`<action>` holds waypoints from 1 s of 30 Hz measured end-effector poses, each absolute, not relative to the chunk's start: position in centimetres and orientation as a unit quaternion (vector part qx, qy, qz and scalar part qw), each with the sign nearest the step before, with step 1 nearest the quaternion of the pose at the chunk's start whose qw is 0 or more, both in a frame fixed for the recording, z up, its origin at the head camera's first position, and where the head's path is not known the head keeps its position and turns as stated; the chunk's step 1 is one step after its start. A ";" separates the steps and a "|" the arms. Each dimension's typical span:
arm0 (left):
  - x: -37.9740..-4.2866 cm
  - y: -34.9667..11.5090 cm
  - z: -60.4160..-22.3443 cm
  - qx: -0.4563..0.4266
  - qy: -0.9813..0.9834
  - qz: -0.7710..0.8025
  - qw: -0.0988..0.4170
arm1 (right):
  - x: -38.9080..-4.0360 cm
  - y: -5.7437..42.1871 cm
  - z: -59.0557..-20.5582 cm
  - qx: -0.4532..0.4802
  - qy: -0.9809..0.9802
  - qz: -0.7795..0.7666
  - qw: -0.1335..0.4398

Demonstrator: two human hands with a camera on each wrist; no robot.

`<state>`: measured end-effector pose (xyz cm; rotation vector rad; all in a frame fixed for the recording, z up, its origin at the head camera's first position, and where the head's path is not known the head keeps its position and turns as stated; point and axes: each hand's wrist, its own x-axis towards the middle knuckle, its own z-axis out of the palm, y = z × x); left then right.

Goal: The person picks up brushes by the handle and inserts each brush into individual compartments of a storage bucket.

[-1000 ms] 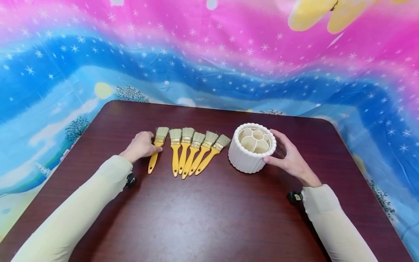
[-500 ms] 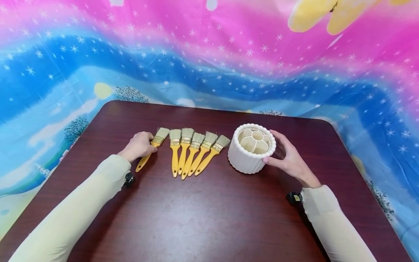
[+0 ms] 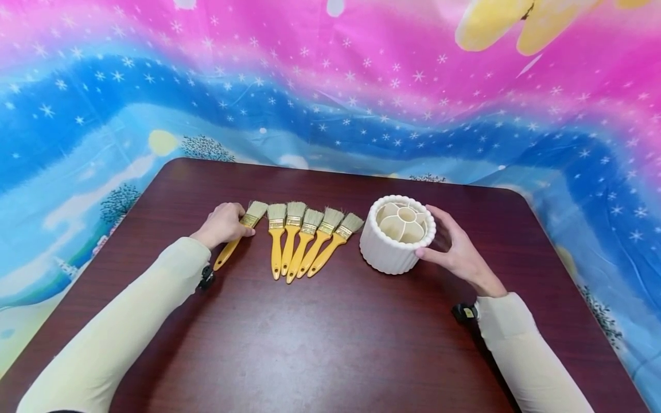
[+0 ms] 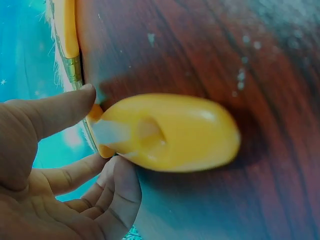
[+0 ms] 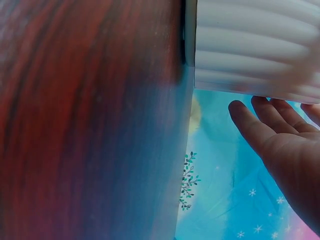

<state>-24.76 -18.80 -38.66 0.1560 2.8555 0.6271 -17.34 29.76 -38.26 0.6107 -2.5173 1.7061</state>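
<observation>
In the head view, my left hand (image 3: 221,223) is at a paintbrush (image 3: 256,210) with a yellow handle, lying tilted on the table, bristles away from me. Up close in the left wrist view, thumb and fingers pinch its neck, and the rounded handle end (image 4: 200,132) points at the camera. My right hand (image 3: 459,252) holds the right side of a ribbed white pen holder (image 3: 387,252), thumb at the near rim and fingers behind. It stands upright, with flower-shaped compartments inside. The right wrist view has fingertips of the hand (image 5: 295,150) against the ribbed wall (image 5: 245,45).
Several more yellow-handled paintbrushes (image 3: 292,246) lie fanned out between the hands, bristles away from me. The dark red-brown table (image 3: 330,338) has rounded far corners. Behind it hangs a colourful snowflake-patterned cloth (image 3: 310,109).
Over the first half second, the left paintbrush's handle end swung left. Since then the brush has stayed put while my left hand shifted slightly right. Right hand and pen holder look unchanged.
</observation>
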 end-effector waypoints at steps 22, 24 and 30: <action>-24.9 -18.6 -39.0 0.061 0.970 0.219 0.090 | -17.4 29.8 -38.3 0.195 -0.812 0.549 0.019; -24.9 -18.7 -39.0 0.059 0.970 0.219 0.089 | -17.4 29.9 -38.3 0.195 -0.812 0.549 0.019; -24.7 -18.9 -38.8 0.050 0.972 0.217 0.081 | -17.4 29.8 -38.3 0.195 -0.812 0.550 0.018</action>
